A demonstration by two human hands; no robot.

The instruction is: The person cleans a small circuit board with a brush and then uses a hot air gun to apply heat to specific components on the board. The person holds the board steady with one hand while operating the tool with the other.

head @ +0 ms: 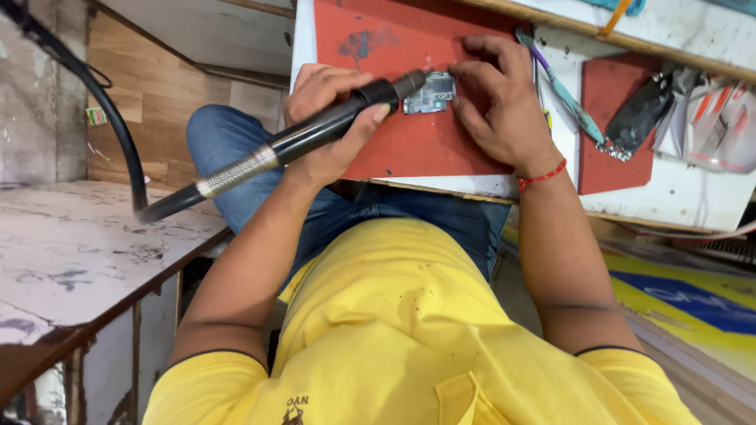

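My left hand (323, 98) grips a black pen-shaped handpiece (339, 124) with a braided metal collar and a thick black hose (118, 134). Its tip points at a small green-grey circuit board (430, 93) lying on a red mat (409, 149). My right hand (500, 106), with a red thread at the wrist, rests on the mat. Its fingertips press on the board's right and upper edges. Both forearms reach out over my yellow shirt and blue jeans.
A teal and purple pen-like tool (563, 90) lies right of my right hand. Beyond it are a second red mat (610, 149), a dark phone part (639, 118) and clear packets (713, 118). A worn white bench (79, 252) stands at my left.
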